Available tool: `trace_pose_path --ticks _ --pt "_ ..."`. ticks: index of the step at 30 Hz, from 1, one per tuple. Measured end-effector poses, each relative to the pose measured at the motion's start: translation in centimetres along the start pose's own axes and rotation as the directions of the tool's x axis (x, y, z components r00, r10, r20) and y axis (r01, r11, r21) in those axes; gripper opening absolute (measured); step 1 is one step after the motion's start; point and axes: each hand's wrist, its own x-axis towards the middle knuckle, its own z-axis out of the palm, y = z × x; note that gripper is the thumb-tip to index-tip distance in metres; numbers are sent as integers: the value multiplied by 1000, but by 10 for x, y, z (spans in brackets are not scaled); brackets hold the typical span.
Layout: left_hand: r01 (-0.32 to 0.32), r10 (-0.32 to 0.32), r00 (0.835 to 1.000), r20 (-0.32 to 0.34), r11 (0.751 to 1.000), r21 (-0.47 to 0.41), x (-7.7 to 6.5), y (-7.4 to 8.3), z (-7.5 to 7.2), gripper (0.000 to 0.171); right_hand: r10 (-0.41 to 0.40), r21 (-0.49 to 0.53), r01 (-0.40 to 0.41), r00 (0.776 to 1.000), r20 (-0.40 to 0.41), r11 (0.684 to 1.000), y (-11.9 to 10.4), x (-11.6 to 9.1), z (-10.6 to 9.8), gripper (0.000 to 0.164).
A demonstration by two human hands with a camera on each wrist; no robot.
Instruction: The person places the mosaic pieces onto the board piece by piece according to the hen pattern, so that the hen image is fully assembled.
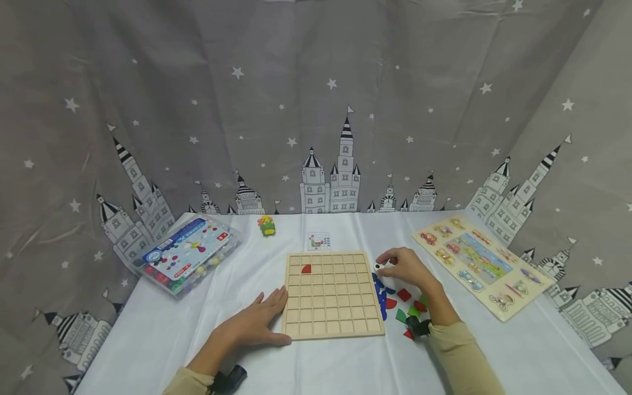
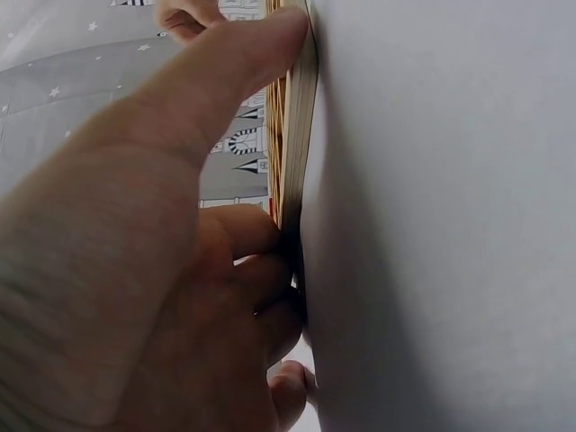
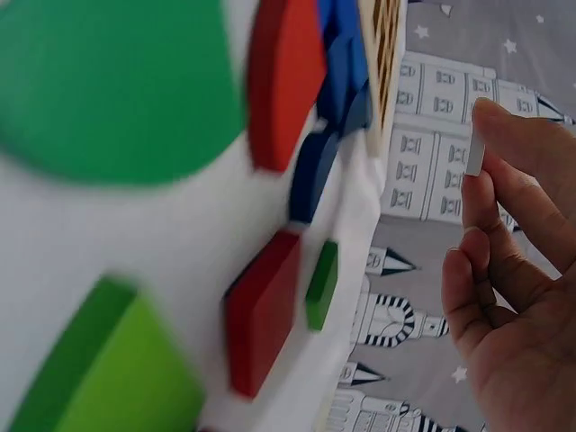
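Note:
A wooden grid board (image 1: pixel 336 336) lies on the white cloth, with one red quarter-circle piece (image 1: pixel 306 269) in an upper-left cell. My left hand (image 1: pixel 259 321) rests at the board's left edge, its thumb by the near corner and its fingers along the side. Just beyond the board's right edge, my right hand (image 1: pixel 407 267) pinches a small white tile (image 3: pixel 475 153) between thumb and fingertip, above the cloth. A black dot shows on the tile in the head view. Below that hand lie blue pieces (image 1: pixel 380 296), a red square (image 1: pixel 404 295) and green pieces (image 1: pixel 401 315).
Behind the board lies a small picture card (image 1: pixel 319 241), with a green and yellow toy figure (image 1: pixel 267 225) to its left. A clear plastic box (image 1: pixel 190 255) of colored parts stands at the left. On the right is a wooden picture puzzle (image 1: pixel 481 263). A grey castle-print curtain (image 1: pixel 316 109) hangs behind.

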Motion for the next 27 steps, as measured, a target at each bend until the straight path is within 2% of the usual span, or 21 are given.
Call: trace_pose_path --ticks 9,16,27 --pt "-30 30 999 -12 1000 -6 3 -1 0 111 -89 8 89 996 11 996 -26 8 8 24" --pt "-13 13 1000 -7 1000 -4 5 1 1 111 -196 17 195 979 52 981 -52 14 20 23" --pt "-27 27 1000 -16 1000 -9 4 -1 2 112 -258 44 254 958 126 966 -93 27 47 20"
